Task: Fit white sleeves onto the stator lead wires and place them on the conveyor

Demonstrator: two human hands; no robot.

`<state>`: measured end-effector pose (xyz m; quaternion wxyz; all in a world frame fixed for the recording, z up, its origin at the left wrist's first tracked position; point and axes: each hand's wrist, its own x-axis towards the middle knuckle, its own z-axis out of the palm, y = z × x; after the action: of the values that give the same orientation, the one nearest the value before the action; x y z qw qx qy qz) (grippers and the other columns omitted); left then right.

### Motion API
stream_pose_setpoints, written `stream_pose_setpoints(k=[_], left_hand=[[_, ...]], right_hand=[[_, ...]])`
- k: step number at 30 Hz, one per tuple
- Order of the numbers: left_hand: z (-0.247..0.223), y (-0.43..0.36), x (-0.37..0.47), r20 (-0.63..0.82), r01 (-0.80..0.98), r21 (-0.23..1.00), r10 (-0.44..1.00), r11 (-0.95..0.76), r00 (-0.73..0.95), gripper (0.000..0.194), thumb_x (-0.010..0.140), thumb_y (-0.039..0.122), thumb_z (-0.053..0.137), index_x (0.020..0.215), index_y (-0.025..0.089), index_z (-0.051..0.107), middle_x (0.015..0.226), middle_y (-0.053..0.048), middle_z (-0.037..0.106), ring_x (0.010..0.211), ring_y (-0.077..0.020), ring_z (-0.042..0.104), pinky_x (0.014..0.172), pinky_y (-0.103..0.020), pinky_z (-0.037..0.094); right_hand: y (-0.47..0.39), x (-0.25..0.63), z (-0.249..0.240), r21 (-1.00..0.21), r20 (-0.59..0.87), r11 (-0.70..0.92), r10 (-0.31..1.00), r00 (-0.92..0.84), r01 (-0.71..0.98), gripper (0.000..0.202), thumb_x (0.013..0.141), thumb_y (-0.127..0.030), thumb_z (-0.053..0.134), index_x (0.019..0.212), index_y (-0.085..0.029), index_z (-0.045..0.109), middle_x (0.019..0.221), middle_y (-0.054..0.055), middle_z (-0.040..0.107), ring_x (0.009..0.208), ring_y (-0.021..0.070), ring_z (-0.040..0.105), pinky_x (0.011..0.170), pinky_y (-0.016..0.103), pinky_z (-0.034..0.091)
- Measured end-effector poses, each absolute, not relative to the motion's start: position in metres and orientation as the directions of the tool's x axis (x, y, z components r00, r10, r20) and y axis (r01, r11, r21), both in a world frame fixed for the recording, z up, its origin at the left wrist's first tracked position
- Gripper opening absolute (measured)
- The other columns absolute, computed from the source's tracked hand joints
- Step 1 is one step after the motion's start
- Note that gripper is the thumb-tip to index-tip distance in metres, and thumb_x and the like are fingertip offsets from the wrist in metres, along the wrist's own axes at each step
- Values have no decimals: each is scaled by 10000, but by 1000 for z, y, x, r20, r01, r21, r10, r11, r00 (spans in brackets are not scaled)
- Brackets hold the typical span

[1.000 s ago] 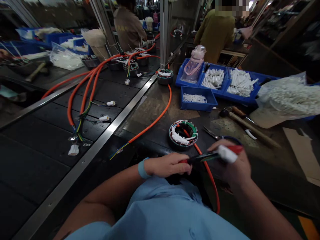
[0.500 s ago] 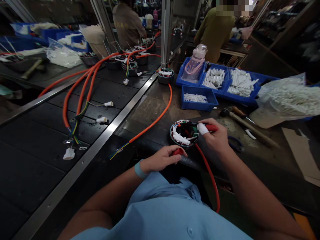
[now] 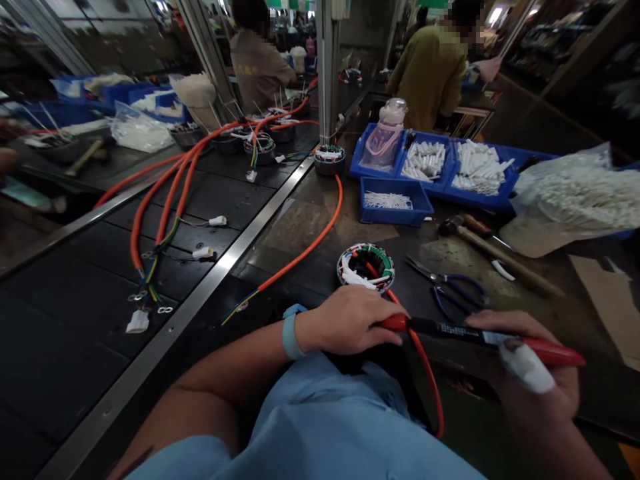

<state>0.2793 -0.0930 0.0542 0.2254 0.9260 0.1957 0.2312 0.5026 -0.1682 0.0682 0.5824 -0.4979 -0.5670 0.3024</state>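
My left hand (image 3: 357,319) is closed on the red cap end of a black marker pen (image 3: 450,329), just in front of a round wire-wound stator (image 3: 383,257). The pen's red rear end lies in my right hand (image 3: 537,363), closed round it, with a white wrap on one finger. White sleeves and coloured wires line the stator's ring. From it an orange cable (image 3: 425,367) runs down past my left hand. Pliers with dark blue handles (image 3: 453,287) lie open to the right of the stator.
Blue bins (image 3: 440,177) of white tubes and a small blue tray (image 3: 393,215) stand behind. At the right are a hammer (image 3: 500,253) and a bag of white parts (image 3: 585,200). A metal rail (image 3: 230,257) borders more stators and orange cables. Two people are farther back.
My right hand has moved right and down, away from the stator, with the pen. My left hand has shifted slightly right, onto the pen's red cap. The pliers have come into view.
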Motion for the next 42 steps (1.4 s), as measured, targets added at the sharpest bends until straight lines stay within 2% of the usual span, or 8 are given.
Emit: stream_pose_setpoints(k=[9, 14, 18, 24, 30, 33, 35, 42], left_hand=[[52, -99, 307, 453, 354, -21, 307, -935, 837, 303, 960, 281, 341, 1159, 143, 524, 778, -48, 617, 725, -166, 527, 664, -323, 349], [39, -80, 300, 379, 635, 159, 640, -756, 668, 581, 778, 570, 591, 1123, 105, 543, 997, -123, 606, 940, -265, 527, 835, -393, 387], [19, -69, 292, 276, 711, 202, 736, -673, 619, 405, 721, 504, 683, 878, 138, 609, 874, -91, 615, 849, -246, 540, 804, -388, 404], [14, -56, 280, 382, 598, 573, 829, -560, 409, 326, 639, 414, 762, 816, 167, 644, 848, -50, 630, 863, -219, 553, 839, -365, 402], [35, 1, 237, 84, 186, 978, 995, -93, 55, 402, 706, 509, 627, 818, 123, 615, 694, -10, 590, 608, -129, 533, 563, -243, 407], [49, 46, 216, 240, 531, 819, 970, -215, 21, 407, 767, 516, 573, 830, 117, 625, 714, -25, 602, 620, -134, 539, 547, -237, 389], [53, 79, 208, 397, 824, 482, 913, -297, 96, 412, 818, 516, 520, 857, 122, 635, 775, -52, 621, 702, -164, 564, 612, -265, 411], [17, 159, 214, 420, 900, 141, 849, -411, 322, 341, 747, 443, 657, 909, 143, 634, 990, -110, 600, 1035, -264, 494, 976, -407, 304]], right_hand=[[-160, 492, 21, -967, 85, 129, 976, 200, -221, 220, 845, -403, 481, 790, -245, 623, 490, 3, 548, 380, 145, 496, 327, 234, 365], [-108, 563, 2, -976, 210, 156, 859, 466, 151, 237, 765, -395, 599, 930, -226, 610, 750, 15, 615, 681, 180, 611, 594, 304, 498], [-79, 622, -19, -849, 95, -100, 937, 337, 519, 682, 649, -426, 659, 1274, -208, 493, 1231, 99, 566, 1159, 296, 504, 955, 434, 422], [-87, 637, -55, -736, 205, -267, 788, 581, 622, 651, 714, -453, 537, 1308, -194, 485, 1224, 91, 591, 1117, 296, 549, 993, 468, 392], [-87, 636, -56, -675, 179, -323, 801, 572, 663, 627, 713, -458, 504, 1269, -171, 529, 1167, 112, 623, 1063, 317, 575, 930, 464, 435], [-84, 637, -53, -616, 147, -381, 804, 576, 689, 623, 713, -478, 485, 1250, -168, 548, 1140, 125, 631, 969, 328, 602, 838, 452, 471], [-83, 638, -53, -573, 119, -412, 813, 569, 709, 637, 719, -506, 475, 1254, -168, 548, 1116, 138, 636, 843, 314, 621, 750, 442, 488], [-84, 664, -82, -494, 111, -367, 872, 476, 788, 606, 768, -513, 454, 1270, -182, 533, 1128, 166, 618, 872, 355, 623, 715, 477, 493]])
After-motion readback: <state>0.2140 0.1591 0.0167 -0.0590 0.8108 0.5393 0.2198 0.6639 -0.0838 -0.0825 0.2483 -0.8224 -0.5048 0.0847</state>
